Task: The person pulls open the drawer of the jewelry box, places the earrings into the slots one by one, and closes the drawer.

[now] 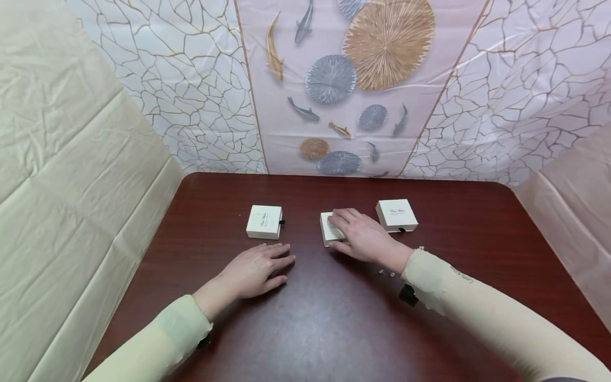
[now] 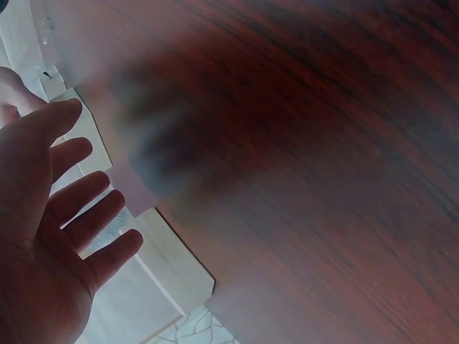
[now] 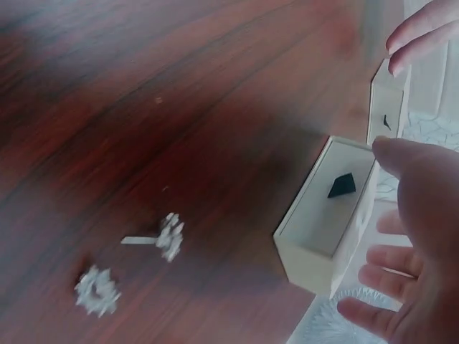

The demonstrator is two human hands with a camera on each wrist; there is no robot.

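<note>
My right hand [image 1: 365,236] lies over the middle white box [image 1: 326,231], partly hiding its top. In the right wrist view that box [image 3: 308,222] shows a black pull tab [image 3: 343,186]; my thumb is at its corner, and the fingers are spread loosely above it. Whether they touch it I cannot tell. My left hand [image 1: 255,270], palm down with its fingers loosely extended, is just in front of the left white box [image 1: 263,222] and holds nothing. Two small silvery flower-shaped pieces [image 3: 98,292], one with a thin post [image 3: 140,240], lie below my right wrist.
Another white box [image 1: 398,215] with a black tab stands to the right of my right hand. Dark red wood forms the table [image 1: 305,329]. Behind its far edge hangs a patterned cloth [image 1: 205,69], with pale covers on both sides.
</note>
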